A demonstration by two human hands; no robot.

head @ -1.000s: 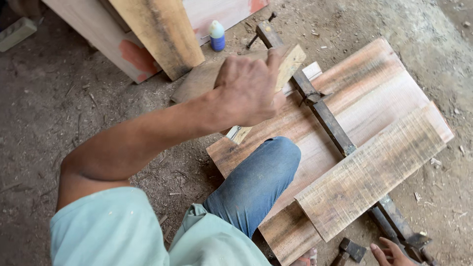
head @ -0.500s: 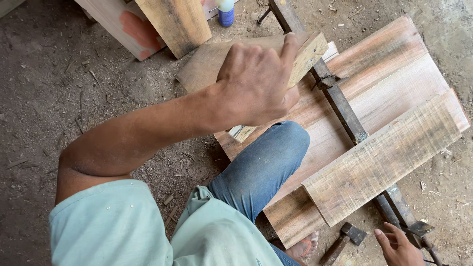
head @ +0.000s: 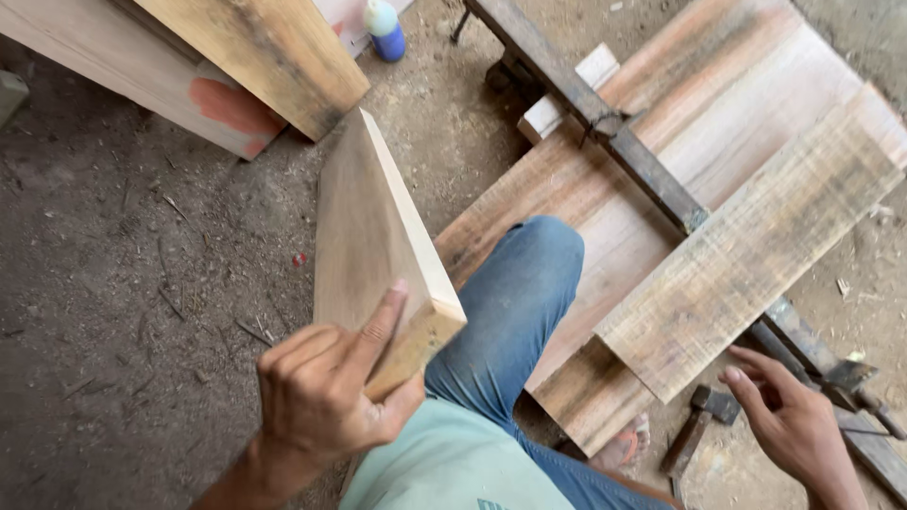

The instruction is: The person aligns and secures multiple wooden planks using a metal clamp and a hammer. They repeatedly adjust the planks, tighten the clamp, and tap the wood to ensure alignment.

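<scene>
at the bottom of the frame, left of centre, the person's left hand [head: 326, 397] is clenched around the near end of a short wooden board [head: 373, 246], thumb side under the lower corner and the forefinger laid flat up its face. the board stands on edge, tilted, and its long axis runs from that hand up the frame toward the upper centre, so nearly all of its length lies away from the fingers. its pale cut edge faces right, toward the bent knee in blue jeans [head: 515, 302].

at the lower right, the right hand [head: 789, 416] is released, fingers spread and holding nothing. its fingertips point left toward a hammer [head: 699, 425] lying on the ground just beside them; whether they touch it cannot be told. this hand is well apart from the held board, so the left hand alone carries it.

beyond the knee, a panel of reddish planks [head: 661, 151] lies flat on the dirt floor [head: 113, 283], with a rough grey plank [head: 746, 255] laid across it and a long metal bar clamp [head: 605, 132] running diagonally over it. farther still, at the top left, leaning boards [head: 246, 57] and a small blue-based bottle [head: 385, 28] stand.
</scene>
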